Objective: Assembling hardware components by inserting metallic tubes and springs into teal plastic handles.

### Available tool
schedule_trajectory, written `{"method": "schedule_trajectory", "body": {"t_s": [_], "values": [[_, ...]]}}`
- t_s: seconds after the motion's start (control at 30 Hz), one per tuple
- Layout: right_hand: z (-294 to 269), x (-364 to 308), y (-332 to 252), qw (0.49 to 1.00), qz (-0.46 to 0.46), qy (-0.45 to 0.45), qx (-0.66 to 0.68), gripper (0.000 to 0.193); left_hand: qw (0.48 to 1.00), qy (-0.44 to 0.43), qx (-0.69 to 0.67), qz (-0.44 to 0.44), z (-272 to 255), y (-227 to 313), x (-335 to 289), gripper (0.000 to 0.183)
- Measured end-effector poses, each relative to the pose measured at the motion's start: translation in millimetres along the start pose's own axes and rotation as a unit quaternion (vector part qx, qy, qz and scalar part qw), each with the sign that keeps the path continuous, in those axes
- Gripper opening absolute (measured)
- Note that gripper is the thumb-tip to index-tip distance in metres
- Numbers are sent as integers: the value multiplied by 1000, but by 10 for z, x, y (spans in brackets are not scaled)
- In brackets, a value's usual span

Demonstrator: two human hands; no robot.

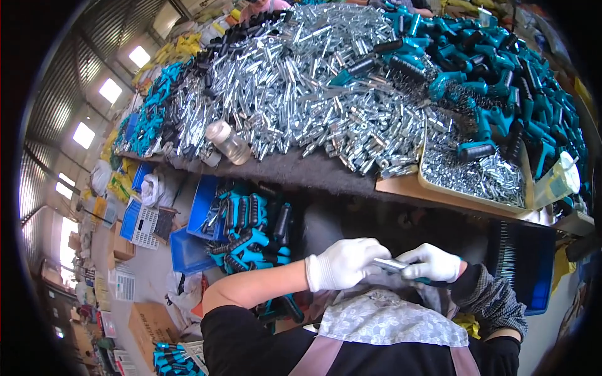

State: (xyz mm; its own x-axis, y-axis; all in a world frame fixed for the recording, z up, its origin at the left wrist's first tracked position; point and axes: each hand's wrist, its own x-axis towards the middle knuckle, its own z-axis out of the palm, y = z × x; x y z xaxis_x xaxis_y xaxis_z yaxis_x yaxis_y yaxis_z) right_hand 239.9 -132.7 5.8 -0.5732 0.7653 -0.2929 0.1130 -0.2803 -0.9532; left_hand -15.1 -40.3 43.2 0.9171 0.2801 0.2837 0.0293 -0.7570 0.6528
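Observation:
Both hands wear white gloves and meet in front of my chest, below the table's front edge. My right hand (pixel 434 263) is closed around a tool, its thumb lying along a silver metal piece (pixel 390 265). A dark teal part (pixel 431 282) shows under the right fingers, apparently the tool's handle; the palm hides most of it. My left hand (pixel 343 264) is closed at the other end of the metal piece, with its fingertips against it. What lies inside the left fingers is hidden.
A large heap of silver metal parts (pixel 295 81) covers the table, with teal-and-black handles (pixel 501 81) piled at the right. A wooden tray (pixel 451 194) holds small metal pieces. A clear jar (pixel 229 144) stands at the table edge. Blue crates (pixel 190 250) with handles are below left.

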Motion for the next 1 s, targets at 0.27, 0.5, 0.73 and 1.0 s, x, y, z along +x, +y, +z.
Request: {"method": "schedule_trajectory", "body": {"t_s": [0.27, 0.5, 0.73, 1.0], "values": [[65, 28, -91, 992, -75, 61, -77, 44, 991, 22, 49, 125, -126, -94, 100, 33], [28, 130, -332, 984, -84, 123, -94, 49, 997, 55, -25, -39, -270, -44, 180, 24], [155, 131, -99, 907, -144, 255, -303, 47, 964, -14, -110, -241, -313, 26, 181, 34], [110, 109, -20, 952, -118, 181, -216, 51, 988, 12, -31, -151, -262, 110, 174, 29]]}}
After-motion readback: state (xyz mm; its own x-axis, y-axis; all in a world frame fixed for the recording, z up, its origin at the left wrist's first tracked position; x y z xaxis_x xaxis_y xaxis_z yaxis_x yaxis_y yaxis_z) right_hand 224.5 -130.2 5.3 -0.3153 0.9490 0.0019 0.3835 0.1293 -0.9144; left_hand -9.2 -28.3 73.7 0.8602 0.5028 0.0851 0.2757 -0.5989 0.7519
